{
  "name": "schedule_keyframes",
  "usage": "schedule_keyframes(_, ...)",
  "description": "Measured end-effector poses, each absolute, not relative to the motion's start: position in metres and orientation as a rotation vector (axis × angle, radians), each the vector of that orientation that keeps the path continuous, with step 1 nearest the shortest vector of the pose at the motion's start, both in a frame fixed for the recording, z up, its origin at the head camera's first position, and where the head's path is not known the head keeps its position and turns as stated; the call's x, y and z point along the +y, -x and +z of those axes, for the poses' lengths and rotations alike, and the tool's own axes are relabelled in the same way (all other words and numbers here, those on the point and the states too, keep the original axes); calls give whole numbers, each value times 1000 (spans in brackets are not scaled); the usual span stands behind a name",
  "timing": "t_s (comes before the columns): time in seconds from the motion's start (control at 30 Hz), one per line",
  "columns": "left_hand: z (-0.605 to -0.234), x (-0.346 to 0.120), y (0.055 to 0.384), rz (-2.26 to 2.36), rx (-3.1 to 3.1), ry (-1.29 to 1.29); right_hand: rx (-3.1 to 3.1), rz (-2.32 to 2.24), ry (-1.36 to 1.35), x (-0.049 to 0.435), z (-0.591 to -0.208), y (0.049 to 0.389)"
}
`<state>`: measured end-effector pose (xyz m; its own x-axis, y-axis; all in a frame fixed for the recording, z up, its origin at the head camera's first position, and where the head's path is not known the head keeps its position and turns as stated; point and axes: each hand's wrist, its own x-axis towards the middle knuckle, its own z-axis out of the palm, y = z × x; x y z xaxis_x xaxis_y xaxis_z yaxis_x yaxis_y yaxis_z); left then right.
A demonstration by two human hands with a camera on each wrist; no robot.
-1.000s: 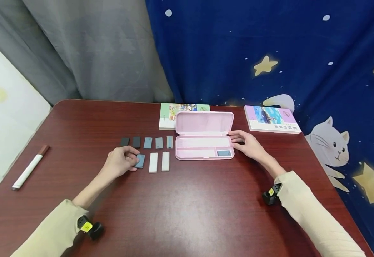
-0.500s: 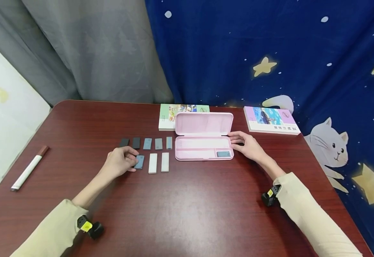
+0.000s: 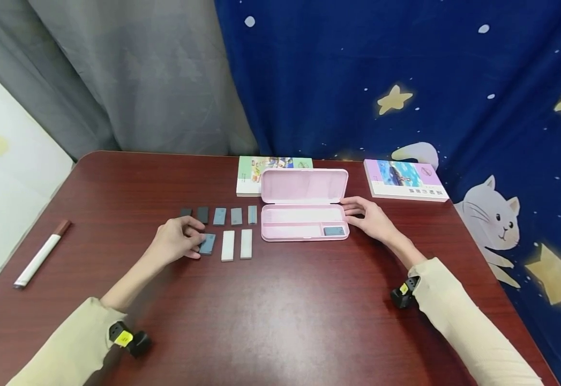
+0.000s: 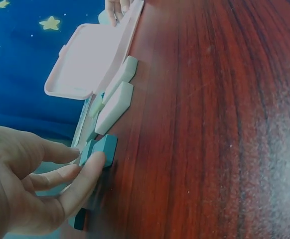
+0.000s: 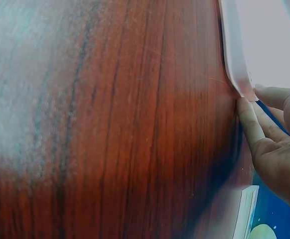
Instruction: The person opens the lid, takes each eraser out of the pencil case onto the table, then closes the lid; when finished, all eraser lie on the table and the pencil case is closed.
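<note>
My left hand (image 3: 176, 238) is beside a flat blue-grey block (image 3: 207, 244) that looks like an eraser. In the left wrist view one fingertip (image 4: 99, 160) overlaps the block's near face; whether it touches cannot be told. The fingers are loosely bent, not closed round it. Two white bars (image 3: 227, 246) lie just to its right. Behind them is a row of blue-grey and dark blocks (image 3: 219, 216). A pink pencil case (image 3: 304, 186) stands with its lid up and one blue-grey block (image 3: 334, 231) in its small compartment. My right hand (image 3: 372, 219) touches the case's right end with extended fingers.
A green-covered book (image 3: 248, 177) lies behind the case, partly hidden by the lid. Another book with a purple cover (image 3: 405, 179) is at the back right. A white marker with a brown cap (image 3: 42, 256) lies far left on the dark red table (image 3: 280, 316).
My left hand has drawn slightly left from the blue-grey block, its fingers a little looser. My right hand stays at the pencil case. The head view has shifted slightly.
</note>
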<state>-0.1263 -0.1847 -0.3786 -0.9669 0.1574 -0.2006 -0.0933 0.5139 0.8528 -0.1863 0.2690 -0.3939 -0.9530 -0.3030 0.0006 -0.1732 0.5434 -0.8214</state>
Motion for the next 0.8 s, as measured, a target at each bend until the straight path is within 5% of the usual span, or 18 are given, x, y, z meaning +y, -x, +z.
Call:
schedule_keyframes(0.3,-375,-183,127,1441,2476,-31,2629,-1356,379,258,-367,171)
schedule_keyframes(0.8,-355,-126,142,1482,2543,-196,2649,-1366,412,272,-401,190)
